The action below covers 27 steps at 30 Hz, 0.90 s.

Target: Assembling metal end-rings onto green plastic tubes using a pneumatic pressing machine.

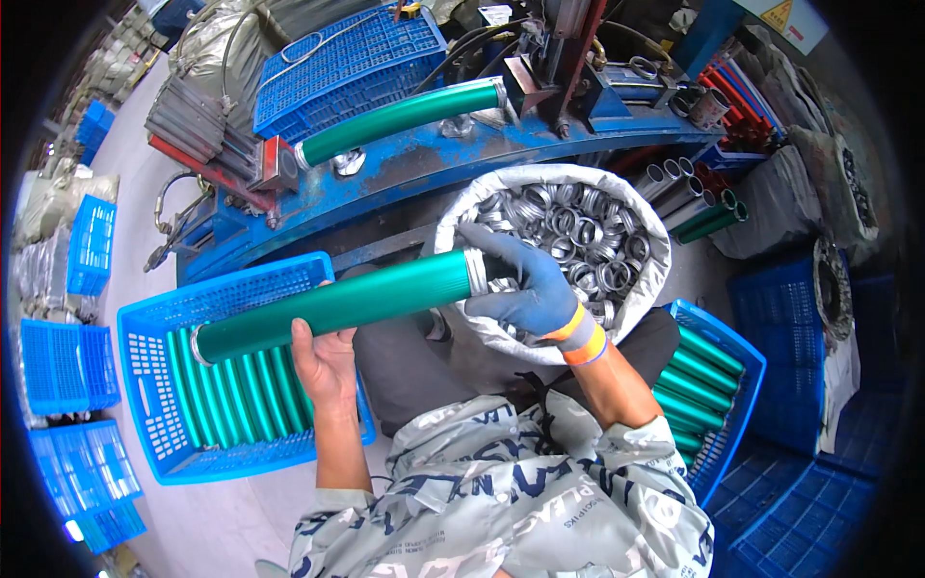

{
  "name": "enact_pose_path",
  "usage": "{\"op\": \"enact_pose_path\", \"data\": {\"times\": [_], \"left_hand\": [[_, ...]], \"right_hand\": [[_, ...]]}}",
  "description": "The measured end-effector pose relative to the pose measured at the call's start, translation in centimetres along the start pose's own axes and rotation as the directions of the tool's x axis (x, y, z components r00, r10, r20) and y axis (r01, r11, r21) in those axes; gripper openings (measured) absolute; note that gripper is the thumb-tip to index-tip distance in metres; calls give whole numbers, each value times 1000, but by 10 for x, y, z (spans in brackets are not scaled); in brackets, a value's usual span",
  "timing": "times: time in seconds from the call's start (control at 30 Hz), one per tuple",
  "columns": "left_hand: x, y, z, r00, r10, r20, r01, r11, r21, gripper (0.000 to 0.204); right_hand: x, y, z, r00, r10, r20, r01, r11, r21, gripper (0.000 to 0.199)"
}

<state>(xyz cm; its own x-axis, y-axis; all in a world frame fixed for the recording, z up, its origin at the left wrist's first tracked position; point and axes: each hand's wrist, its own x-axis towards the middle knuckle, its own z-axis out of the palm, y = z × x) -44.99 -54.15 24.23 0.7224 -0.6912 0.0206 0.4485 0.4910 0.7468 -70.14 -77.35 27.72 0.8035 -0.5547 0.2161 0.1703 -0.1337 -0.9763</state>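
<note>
A long green tube point(356, 303) lies slantwise across my lap, its right end higher. My bare left hand point(328, 361) holds it from below near its left half, thumb on the near side and fingers partly hidden beneath. My right hand point(540, 289), in a blue-grey glove with an orange cuff, is closed round the tube's right end, where a silver metal ring point(476, 272) shows. Another ring point(197, 345) sits on the left end. Just past my right hand, a white sack point(455, 217) holds many loose metal rings point(588, 231).
Beyond stands a blue machine bench point(405, 159) with another green tube point(405, 120) lying between its two end fixtures. Blue crates with green tubes flank me at left point(135, 385) and right point(754, 385). Bare metal tubes point(674, 188) lie right of the sack.
</note>
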Motion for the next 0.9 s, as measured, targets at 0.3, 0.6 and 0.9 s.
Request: {"op": "enact_pose_path", "data": {"times": [0.3,0.6,0.9], "left_hand": [[12,-14,-21,998,-52,-22,52,998,-29,49],[31,-5,-35,962,-144,-231,96,974,-207,62],[40,8,-40,968,-170,-186,136,974,-183,45]], "right_hand": [[6,14,2,958,277,75,-286,908,306,105],[159,53,-43,994,-20,-104,1,984,-179,77],[311,107,-44,975,-130,-181,-175,55,-983,95]]}}
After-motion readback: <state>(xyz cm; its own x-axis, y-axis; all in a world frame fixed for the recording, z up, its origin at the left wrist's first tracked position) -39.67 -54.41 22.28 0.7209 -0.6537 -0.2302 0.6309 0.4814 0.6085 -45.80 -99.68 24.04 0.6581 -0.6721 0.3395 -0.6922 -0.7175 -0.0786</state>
